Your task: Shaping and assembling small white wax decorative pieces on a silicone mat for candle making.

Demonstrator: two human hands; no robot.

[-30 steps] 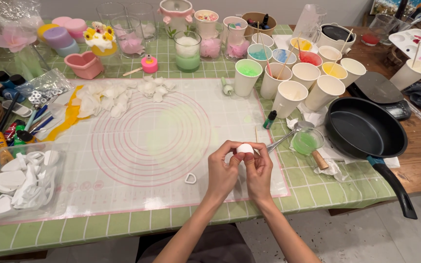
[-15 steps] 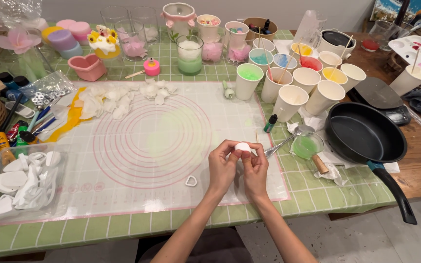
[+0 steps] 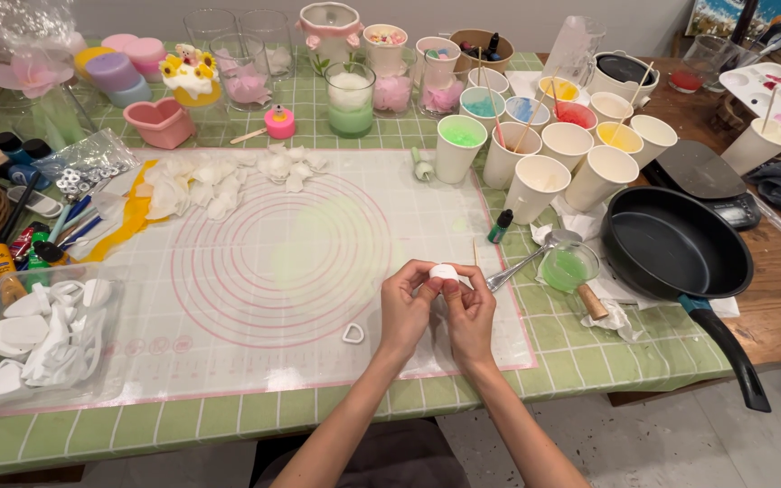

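My left hand point(image 3: 406, 310) and my right hand point(image 3: 469, 314) are pressed together over the near right part of a white silicone mat point(image 3: 300, 271) printed with pink circles. Both hold one small white round lump point(image 3: 444, 271) between thumbs and fingertips. A small white heart-shaped cutter point(image 3: 353, 333) lies on the mat just left of my left wrist. White petal-like pieces point(image 3: 219, 183) are scattered at the mat's far left.
A black frying pan point(image 3: 675, 258) sits at the right, its handle over the table edge. Paper cups with coloured liquid point(image 3: 553, 154) stand behind. A small bowl of green liquid point(image 3: 565, 267) and a spoon point(image 3: 526, 260) lie right of my hands. A clear tray of white pieces point(image 3: 38, 334) is left.
My hands have stayed in the same spot on the mat, still working the white lump; the view has shifted slightly.
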